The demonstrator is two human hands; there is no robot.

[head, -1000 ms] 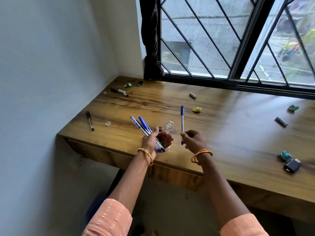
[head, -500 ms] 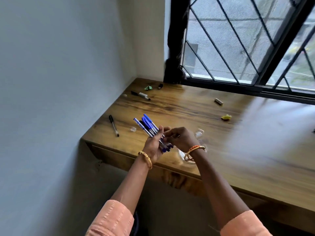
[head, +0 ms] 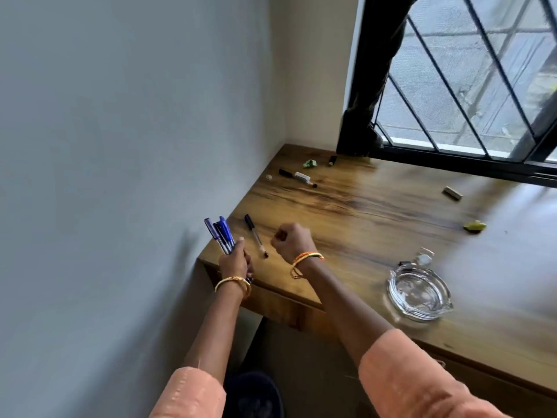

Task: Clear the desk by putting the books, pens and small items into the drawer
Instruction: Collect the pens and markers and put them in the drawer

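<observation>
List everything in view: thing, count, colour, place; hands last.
blue pens: a bundle, count unclear, blue, in left hand
black pen: 1, clear with black cap, desk front-left
marker: 1, black and white, far left corner
green scrap: 1, green, far corner
small dark item: 1, black, by window
grey block: 1, grey, mid-desk
yellow-green scrap: 1, right
glass ashtray: 1, clear, front edge
desk: 1, wood
left hand: closed on the pens
right hand: fisted beside black pen
</observation>
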